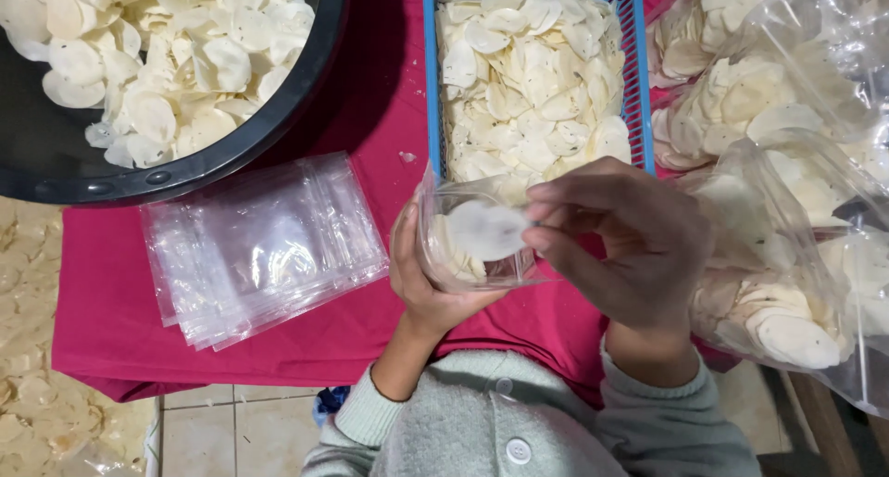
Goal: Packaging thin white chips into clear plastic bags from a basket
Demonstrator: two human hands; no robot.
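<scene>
Over the red cloth: two bare hands are working just below the blue basket, close to the person's grey sweater (482,426).
Left hand (421,278): it is cupping a small clear bag (472,245) from below and the side, fingers clamped around the bag and keeping its mouth wide.
Right hand (630,250): it is pinching one pale chip (491,229) between thumb and fingertips, closed on the chip right at the mouth of the bag.
Small clear bag: it is sitting in the left palm, above the near edge of the table (111,320), already carrying a few white chips inside.
Blue basket (431,88): it is lying just beyond the hands, brimming with thin white chips, its near end touching or almost touching the bag.
Black tub (185,167): it is resting at the far left corner of the table, also heaped with chips, well apart from the hands.
Empty bags (264,245): a fanned stack of flat clear bags is lying on the red cloth between the tub and the left hand, near the wrist but not touching it.
Filled bags (787,162): several clear bags stuffed with chips are piling up on the right, just beside the right hand.
Floor (231,431): pale tiles are showing below the table edge, with more chips under clear plastic at the far left.
</scene>
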